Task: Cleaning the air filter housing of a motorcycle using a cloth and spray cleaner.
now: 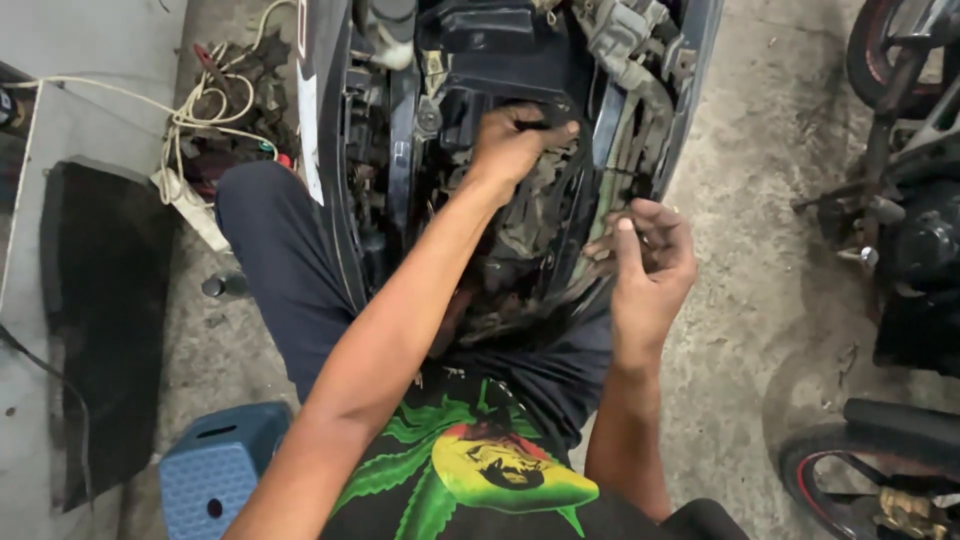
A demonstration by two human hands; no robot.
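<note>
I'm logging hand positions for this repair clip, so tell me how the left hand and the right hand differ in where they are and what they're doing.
The left hand reaches deep into the scooter's open body, arm stretched out; the right hand stays nearer the person, by the body's right edge. The left hand's fingers curl onto dark parts inside; the right hand's fingers pinch something too small to identify. Both are bare and work on the same scooter.

- The scooter's opened body [520, 190] is black and grimy inside, with dark grey panels [330, 150] along its edges.
- The floor [760, 200] is dull grey concrete.
- The stool [215, 475] is blue.
- The cable [190, 110] is cream-white.
- The shirt [480, 460] is black with a green, yellow and red leaf print.
- The trousers [280, 260] are dark navy.
- The wheel [850, 470] shows a red rim.
</note>
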